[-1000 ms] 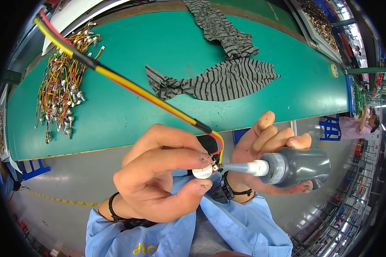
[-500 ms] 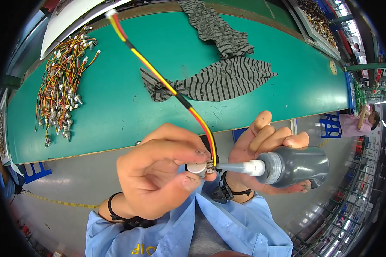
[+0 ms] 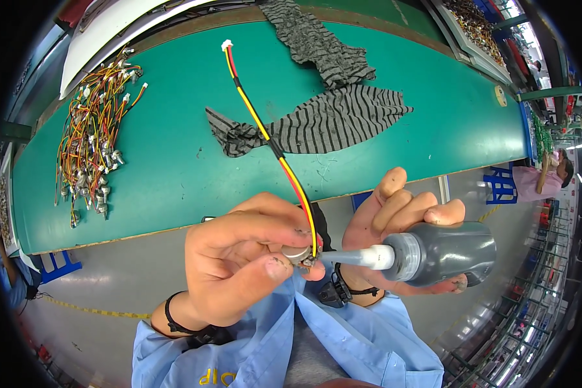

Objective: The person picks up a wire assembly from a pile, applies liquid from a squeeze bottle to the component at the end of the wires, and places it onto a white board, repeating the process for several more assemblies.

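Wires have swung rightward since the earlier frame, so their white plug now shows beyond the left end of the striped cloth on the green desk. On my feed, the metal part they run from is on the wearer's side of that cloth, pinched in the left hand, its fingers nearly closed on the round body. Right of it, also nearer the wearer than the cloth, the right hand curls around a dark bottle. The nozzle points at the part's wire end; I can't tell whether they touch. I judge that squeezing hard could push out too much, and springy wires could twist the part off the tip.
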The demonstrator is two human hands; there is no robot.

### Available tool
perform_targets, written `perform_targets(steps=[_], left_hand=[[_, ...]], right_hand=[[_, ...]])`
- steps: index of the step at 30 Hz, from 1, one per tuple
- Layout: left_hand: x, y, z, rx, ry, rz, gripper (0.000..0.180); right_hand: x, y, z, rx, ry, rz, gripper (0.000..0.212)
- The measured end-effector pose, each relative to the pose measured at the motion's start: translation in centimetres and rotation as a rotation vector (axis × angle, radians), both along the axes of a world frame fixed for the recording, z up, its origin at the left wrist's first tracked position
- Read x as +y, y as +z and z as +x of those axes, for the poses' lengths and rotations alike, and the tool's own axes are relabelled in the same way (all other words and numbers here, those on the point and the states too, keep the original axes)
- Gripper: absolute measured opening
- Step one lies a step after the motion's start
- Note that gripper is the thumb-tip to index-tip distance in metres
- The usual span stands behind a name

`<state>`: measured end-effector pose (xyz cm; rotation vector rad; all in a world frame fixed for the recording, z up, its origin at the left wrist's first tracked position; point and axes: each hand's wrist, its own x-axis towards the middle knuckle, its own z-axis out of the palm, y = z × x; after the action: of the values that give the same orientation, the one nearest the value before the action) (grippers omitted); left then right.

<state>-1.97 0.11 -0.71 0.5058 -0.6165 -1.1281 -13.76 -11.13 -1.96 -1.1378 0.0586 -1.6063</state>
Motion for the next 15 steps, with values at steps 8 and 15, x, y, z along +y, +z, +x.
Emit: perform_targets(steps=[8, 15], left_hand=[[0.06, -0.27, -0.04, 0.014, -0.016, 0.010, 0.023], [-0.09, -0.43, -0.03, 0.017, -0.026, 0.015, 0.023]], right_hand=[[-0.13, -0.11, -0.49, 0.015, 0.069, 0.001, 0.064], [-0.28, -0.19, -0.89, 0.046, 0.096, 0.000, 0.064]])
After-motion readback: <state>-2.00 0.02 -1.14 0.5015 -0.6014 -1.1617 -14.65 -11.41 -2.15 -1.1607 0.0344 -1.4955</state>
